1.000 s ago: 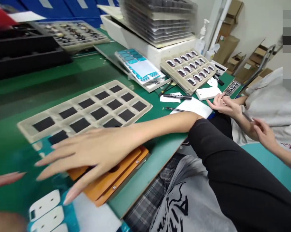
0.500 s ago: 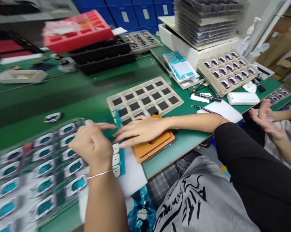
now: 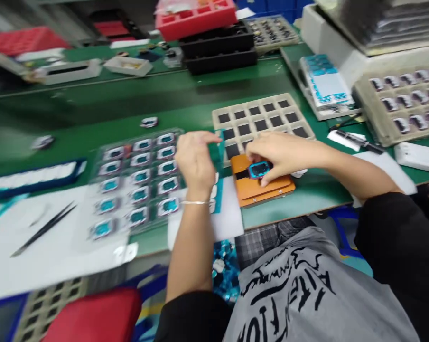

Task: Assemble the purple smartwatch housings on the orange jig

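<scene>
My right hand (image 3: 280, 151) pinches a small rounded-rectangular frame (image 3: 259, 169), like a watch case, with blue film on its face. It is over an orange fixture block (image 3: 264, 191) that has a dark slot. My left hand (image 3: 196, 161) is curled, its forefinger and thumb at the upper end of a teal film strip (image 3: 219, 202) carrying white tabs; part of the strip is hidden behind the hand. Beside the left wrist, a clear tray (image 3: 127, 187) holds rows of similar frames with teal faces. White paper (image 3: 232, 213) lies under the strip.
A beige tray with dark squares (image 3: 260, 124) lies behind the fixture. Black tweezers (image 3: 43, 229) rest on white paper at left. Loose frames (image 3: 149, 122) lie behind the clear tray. Film sheets (image 3: 326, 85) and another beige parts tray (image 3: 410, 102) are at right.
My right hand has left the teal strip and now grips the blue-faced frame over the orange block. My left hand stays at the strip. The view has swung left.
</scene>
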`<state>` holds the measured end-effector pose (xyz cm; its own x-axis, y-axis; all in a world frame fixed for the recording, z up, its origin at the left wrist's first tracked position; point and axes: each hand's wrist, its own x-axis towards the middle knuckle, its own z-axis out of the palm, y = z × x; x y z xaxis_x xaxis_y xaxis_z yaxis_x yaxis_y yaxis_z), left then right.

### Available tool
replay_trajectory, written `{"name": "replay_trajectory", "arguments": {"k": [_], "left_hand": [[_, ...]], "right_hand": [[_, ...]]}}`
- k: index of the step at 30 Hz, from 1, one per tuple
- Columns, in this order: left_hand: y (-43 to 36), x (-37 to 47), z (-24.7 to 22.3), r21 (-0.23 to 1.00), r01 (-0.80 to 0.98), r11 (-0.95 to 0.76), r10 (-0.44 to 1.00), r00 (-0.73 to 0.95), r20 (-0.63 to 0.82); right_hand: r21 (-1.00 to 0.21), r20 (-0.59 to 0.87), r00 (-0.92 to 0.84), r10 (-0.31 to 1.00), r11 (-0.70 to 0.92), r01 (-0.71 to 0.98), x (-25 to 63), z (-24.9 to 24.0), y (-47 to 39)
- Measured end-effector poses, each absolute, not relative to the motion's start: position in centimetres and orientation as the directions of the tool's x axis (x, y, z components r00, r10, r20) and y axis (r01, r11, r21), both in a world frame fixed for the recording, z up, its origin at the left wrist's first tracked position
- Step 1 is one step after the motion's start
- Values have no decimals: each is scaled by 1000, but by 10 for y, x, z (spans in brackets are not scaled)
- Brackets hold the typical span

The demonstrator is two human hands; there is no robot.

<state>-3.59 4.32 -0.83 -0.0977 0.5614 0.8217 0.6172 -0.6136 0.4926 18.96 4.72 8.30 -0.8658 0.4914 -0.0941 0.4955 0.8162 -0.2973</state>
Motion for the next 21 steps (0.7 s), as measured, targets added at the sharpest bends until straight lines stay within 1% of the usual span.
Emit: {"name": "replay_trajectory", "arguments": {"k": [4,7,8,9,10,11,12,13,14,15,16,17,18,19,21], "left_hand": [[38,-31,-7,464,625,-628,562,-48,826],[34,-31,-5,439,605,-665,566,25,824],[33,-31,-4,428,584,-690,565,65,823],[32,-32,-3,417,552,-723,561,116,820],[31,-32,-3,406,508,-760,550,169,818],[31,-32,-2,397,456,-796,532,215,819],[32,-32,-2,391,402,-828,509,248,824],[32,-32,-3,385,356,-852,486,263,833],[33,-31,-4,377,325,-868,465,261,846],[34,-30,-4,366,309,-878,446,249,860],[35,-29,-5,357,306,-882,433,231,871],[35,-28,-6,349,310,-885,423,215,880],[36,-28,-7,342,316,-885,415,202,887],[36,-27,-8,336,326,-884,409,190,893],[36,-26,-8,329,361,-872,407,164,899]], "right_hand": [[-256,-101,-842,529,804,536,185,76,49],[-276,-116,-821,559,776,567,186,75,50],[-307,-99,-822,561,768,561,187,75,52],[-367,-67,-826,559,756,541,188,76,54],[-465,-23,-832,554,731,500,189,76,57],[-596,28,-836,548,681,426,190,75,60],[-739,73,-837,542,594,319,190,74,63],[-865,110,-837,537,467,186,190,72,66],[-949,130,-836,533,310,50,188,69,68],[-987,133,-840,526,147,-64,187,65,69],[-989,123,-849,513,-2,-145,184,62,69],[-974,106,-861,497,-124,-191,181,58,68],[-953,88,-872,482,-216,-215,178,54,67],[-934,71,-879,471,-278,-225,175,51,65],[-920,54,-878,476,-317,-229,171,46,62]]}}
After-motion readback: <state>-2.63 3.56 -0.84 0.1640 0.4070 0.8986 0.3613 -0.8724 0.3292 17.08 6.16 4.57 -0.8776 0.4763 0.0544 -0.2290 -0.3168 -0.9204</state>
